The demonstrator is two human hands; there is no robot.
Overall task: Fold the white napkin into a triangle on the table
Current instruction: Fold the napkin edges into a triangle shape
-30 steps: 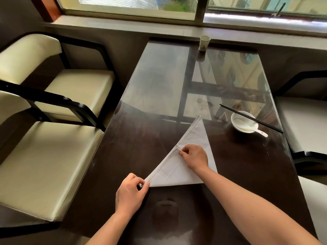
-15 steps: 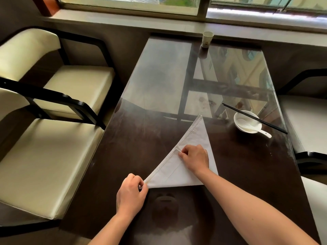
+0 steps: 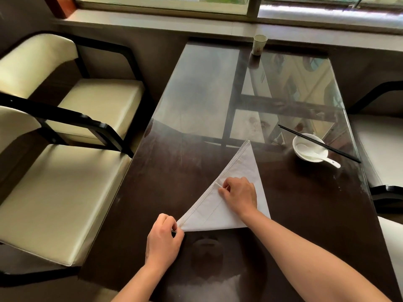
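Dark glass-topped table point(image 3: 185, 131), folded white napkin point(image 3: 244, 171), bowl point(image 3: 309, 149), paper cup point(image 3: 260, 45)

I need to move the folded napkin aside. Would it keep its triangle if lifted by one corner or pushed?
Probably not. The white napkin is thin layered cloth, so lifted by a corner it would likely droop open. On the glossy table it should slide easily, though pushing may bunch it.

Matt white cloth napkin point(image 3: 244, 168) on glossy glass-topped dark wood table point(image 3: 196, 105)
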